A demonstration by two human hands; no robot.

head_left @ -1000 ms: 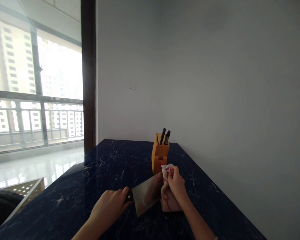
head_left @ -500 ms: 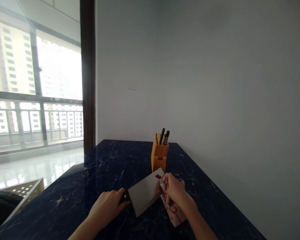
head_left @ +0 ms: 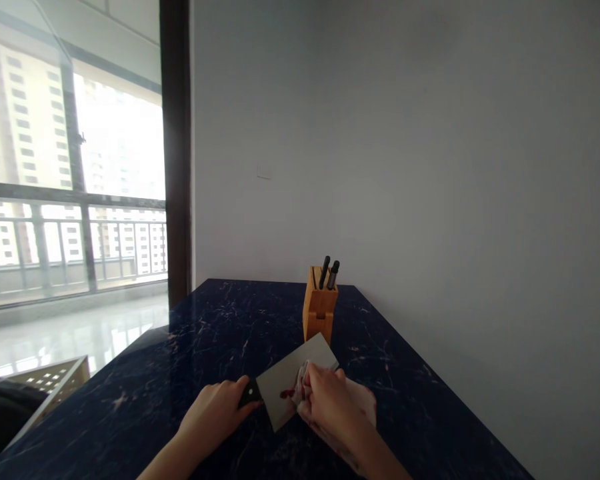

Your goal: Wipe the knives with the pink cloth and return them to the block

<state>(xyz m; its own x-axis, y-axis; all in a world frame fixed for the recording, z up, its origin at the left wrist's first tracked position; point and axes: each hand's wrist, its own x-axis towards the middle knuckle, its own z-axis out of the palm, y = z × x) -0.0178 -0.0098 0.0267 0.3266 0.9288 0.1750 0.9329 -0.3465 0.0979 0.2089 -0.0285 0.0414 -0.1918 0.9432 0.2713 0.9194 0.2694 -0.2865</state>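
My left hand (head_left: 220,408) is wrapped round the black handle of a cleaver (head_left: 279,377), whose broad blade slants up to the right above the table. Bunched in my right hand (head_left: 330,397) is a white cloth (head_left: 364,399) with red markings, its fingers closed on it. Part of the cloth presses against the face of the blade, and the rest hangs below and behind my right hand, partly hidden by my forearm. The blade's far corner overlaps the lower front of a wooden knife block (head_left: 321,303) in my view.
Two dark-handled tools (head_left: 333,275) stand in the knife block. The dark blue marbled table (head_left: 230,320) runs back to a grey wall (head_left: 430,200). At lower left is a chair (head_left: 55,383) with a perforated back and something black on it. A large window lies to the left.
My right hand has moved the cloth left and downward, from the blade's far end to the middle of its face. The left hand has stayed nearly still with the cleaver.
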